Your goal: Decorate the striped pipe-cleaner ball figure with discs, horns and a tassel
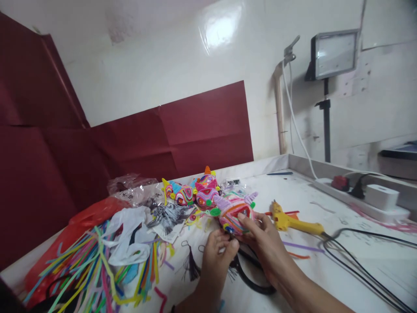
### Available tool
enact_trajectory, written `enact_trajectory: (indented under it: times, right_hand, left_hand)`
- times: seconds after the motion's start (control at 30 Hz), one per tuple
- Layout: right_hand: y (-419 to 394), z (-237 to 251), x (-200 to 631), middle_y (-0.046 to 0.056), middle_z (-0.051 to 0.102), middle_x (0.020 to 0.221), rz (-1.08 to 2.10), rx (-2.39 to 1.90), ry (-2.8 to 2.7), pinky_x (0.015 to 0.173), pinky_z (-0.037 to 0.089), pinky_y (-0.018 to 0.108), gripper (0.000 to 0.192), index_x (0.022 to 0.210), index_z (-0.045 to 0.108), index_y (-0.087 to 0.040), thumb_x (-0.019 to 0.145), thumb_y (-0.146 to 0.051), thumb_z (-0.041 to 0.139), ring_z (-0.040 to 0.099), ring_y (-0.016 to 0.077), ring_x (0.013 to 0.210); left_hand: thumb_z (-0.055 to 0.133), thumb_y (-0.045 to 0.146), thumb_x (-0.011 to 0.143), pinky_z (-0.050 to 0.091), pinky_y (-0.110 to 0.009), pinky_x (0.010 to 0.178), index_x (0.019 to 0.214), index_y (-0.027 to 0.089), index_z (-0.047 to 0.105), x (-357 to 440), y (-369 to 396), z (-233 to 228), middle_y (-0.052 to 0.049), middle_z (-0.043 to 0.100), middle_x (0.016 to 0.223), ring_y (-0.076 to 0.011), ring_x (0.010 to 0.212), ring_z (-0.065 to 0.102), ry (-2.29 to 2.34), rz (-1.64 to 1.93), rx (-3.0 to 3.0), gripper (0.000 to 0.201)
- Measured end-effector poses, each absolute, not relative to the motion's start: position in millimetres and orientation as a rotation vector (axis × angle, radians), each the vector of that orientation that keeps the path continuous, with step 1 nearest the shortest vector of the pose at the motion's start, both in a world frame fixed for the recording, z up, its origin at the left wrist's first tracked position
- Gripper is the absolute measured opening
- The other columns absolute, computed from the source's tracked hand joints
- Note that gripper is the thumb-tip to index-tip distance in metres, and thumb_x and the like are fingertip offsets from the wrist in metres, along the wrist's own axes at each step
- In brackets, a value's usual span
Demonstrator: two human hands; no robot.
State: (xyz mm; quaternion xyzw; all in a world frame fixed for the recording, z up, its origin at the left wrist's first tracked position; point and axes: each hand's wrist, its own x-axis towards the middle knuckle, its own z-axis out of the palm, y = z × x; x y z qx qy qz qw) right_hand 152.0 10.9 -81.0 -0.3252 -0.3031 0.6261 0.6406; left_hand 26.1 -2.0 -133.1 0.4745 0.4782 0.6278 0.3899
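My right hand point(260, 237) grips a round, multicoloured pipe-cleaner ornament point(233, 213) with pink, orange and green stripes and a small striped horn. My left hand point(216, 254) pinches at the ornament's lower edge, with fingertips touching its underside near a black tassel. Both hands rest low over the white table point(325, 269). Two similar finished ornaments point(195, 191) lie just behind the held one.
A yellow glue gun point(293, 221) lies right of my hands, its black cord point(358, 261) looping across the table. A pile of coloured pipe cleaners point(97, 265), plastic bags point(133, 230) and black tassels point(190, 265) fills the left. A power strip point(361, 195) sits at the right edge.
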Motion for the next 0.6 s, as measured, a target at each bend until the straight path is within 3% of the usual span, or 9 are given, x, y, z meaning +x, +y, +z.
enact_trajectory:
  times: [0.13,0.33,0.6]
  right_hand:
    - [14,-85,151,0.003,0.074,0.091,1.413,-0.765,-0.685,0.072,0.059,0.033,0.057,0.103,0.057,-0.022,0.059,-0.041,0.089,0.073,0.0263,0.088]
    - [11,-85,148,0.004,0.074,0.091,1.417,-0.741,-0.709,0.077,0.060,0.035,0.054,0.100,0.059,-0.022,0.062,-0.045,0.088,0.073,0.0267,0.089]
    - [10,-94,139,0.005,0.074,0.099,1.422,-0.740,-0.716,0.078,0.060,0.036,0.058,0.103,0.057,-0.022,0.062,-0.048,0.087,0.072,0.0276,0.095]
  left_hand:
    - [0.082,0.066,0.057,0.055,-0.039,0.082,0.112,0.017,0.069,32,-3,-135,-0.015,0.074,0.101,-0.0275,0.090,0.069,1.182,1.573,1.169,0.074]
    - [0.080,0.065,0.062,0.055,-0.042,0.089,0.112,0.021,0.072,38,-10,-131,-0.014,0.075,0.106,-0.0316,0.102,0.068,1.138,1.568,1.140,0.067]
    - [0.081,0.065,0.061,0.051,-0.045,0.098,0.129,0.024,0.064,43,-17,-130,-0.016,0.068,0.127,-0.0360,0.120,0.061,1.117,1.603,1.041,0.080]
